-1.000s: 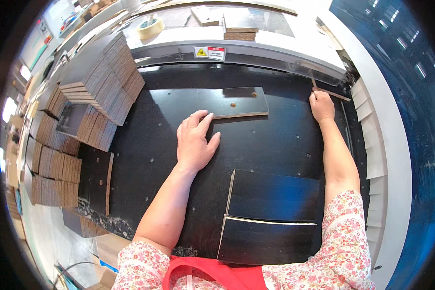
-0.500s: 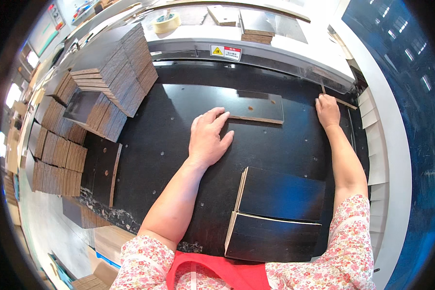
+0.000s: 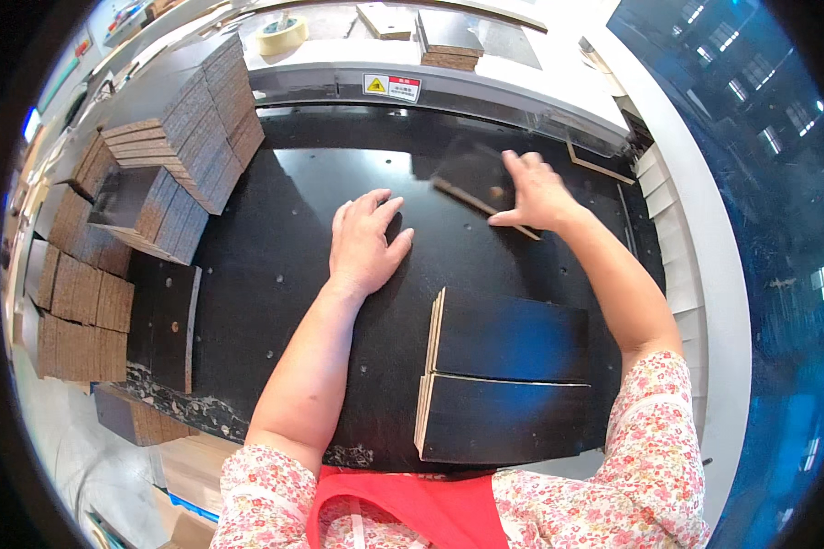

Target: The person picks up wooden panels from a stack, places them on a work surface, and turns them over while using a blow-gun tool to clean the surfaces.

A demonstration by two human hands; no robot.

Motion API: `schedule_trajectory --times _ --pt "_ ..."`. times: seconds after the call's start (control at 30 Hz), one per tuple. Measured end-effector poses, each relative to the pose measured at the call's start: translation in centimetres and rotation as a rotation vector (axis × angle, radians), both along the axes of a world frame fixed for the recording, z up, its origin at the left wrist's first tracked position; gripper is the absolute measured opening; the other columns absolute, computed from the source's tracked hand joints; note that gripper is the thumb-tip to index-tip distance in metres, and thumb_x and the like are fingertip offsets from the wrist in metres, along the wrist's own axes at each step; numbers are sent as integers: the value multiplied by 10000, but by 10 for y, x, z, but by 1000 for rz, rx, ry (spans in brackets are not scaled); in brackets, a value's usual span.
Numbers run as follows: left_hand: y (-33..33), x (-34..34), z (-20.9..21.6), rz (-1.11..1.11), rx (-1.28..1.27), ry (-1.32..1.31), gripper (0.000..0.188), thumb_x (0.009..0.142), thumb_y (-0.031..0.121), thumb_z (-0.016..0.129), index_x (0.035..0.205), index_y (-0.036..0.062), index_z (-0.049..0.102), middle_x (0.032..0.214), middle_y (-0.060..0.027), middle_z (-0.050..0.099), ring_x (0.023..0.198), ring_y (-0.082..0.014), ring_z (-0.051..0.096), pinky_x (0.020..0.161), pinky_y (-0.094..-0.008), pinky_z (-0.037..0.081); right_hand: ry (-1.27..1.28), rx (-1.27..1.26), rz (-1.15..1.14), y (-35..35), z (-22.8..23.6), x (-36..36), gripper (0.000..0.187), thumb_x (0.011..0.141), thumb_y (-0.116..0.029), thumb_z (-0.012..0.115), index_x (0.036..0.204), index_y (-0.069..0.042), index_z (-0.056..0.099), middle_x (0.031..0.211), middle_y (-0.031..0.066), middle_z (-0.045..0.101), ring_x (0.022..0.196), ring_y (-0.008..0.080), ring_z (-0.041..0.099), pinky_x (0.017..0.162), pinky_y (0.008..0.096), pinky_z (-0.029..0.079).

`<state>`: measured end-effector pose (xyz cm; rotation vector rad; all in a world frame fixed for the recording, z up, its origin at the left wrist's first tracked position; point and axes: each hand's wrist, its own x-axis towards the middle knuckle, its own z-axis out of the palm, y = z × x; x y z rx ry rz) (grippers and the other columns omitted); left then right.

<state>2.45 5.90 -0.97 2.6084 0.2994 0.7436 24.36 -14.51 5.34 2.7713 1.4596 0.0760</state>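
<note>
With my right hand [image 3: 542, 194] I grip the right end of a dark rectangular board [image 3: 471, 174], thumb at its near edge and fingers at its far side. The board is smeared by motion and lies slanted; a hole shows beside my fingers. My left hand [image 3: 366, 240] is open over the black worktop [image 3: 302, 229], fingers a little apart, with nothing in it. Another dark board [image 3: 604, 163] with a pale edge lies at the far right, against the machine's side. Nearer me, two low piles of dark panels [image 3: 508, 334] lie one in front of the other.
Tall stacks of cut boards [image 3: 188, 119] stand along the left side, with a drilled board [image 3: 160, 316] beside them. Behind the worktop runs a white ledge [image 3: 330, 69] with a tape roll [image 3: 282, 35] and a few boards [image 3: 449, 38]. A curved white frame [image 3: 705, 229] borders the right.
My right hand has come leftward from the far right and taken hold of the drilled board, which is now slanted. My left hand stays open, apart from that board. The view has shifted slightly.
</note>
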Motion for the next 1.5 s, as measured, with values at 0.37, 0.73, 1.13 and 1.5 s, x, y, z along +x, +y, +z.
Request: schedule_trajectory --times 0.37,0.73,1.13,1.5 --pt "-7 2 1 15 -4 1 349 842 266 678 1139 85 660 1257 -74 588 1244 -268 493 1092 -436 330 -235 239 -416 -174 24 65 502 770 -243 790 1186 -35 601 1089 184 677 1020 346 647 849 437 510" --pt "-4 4 -5 52 -8 -56 288 833 247 675 1074 88 683 1198 -50 622 1196 -263 528 1060 -421 358 -292 134 -543 -163 24 39 369 834 -266 721 1114 -77 572 1044 179 677 1004 384 635 821 495 509" --pt "-7 4 0 44 -27 -35 256 839 244 669 1038 85 692 1187 -49 630 1180 -248 541 1054 -411 373 76 191 -681 -179 20 68 372 812 -365 682 975 -31 659 815 198 692 742 336 694 728 460 535" --pt "-8 7 0 54 -43 -51 248 833 260 660 1015 99 706 1156 -42 637 1186 -245 532 1081 -420 339 5 731 -686 -210 -8 67 384 830 -356 711 1058 -46 709 1039 188 712 1001 339 670 877 400 494"
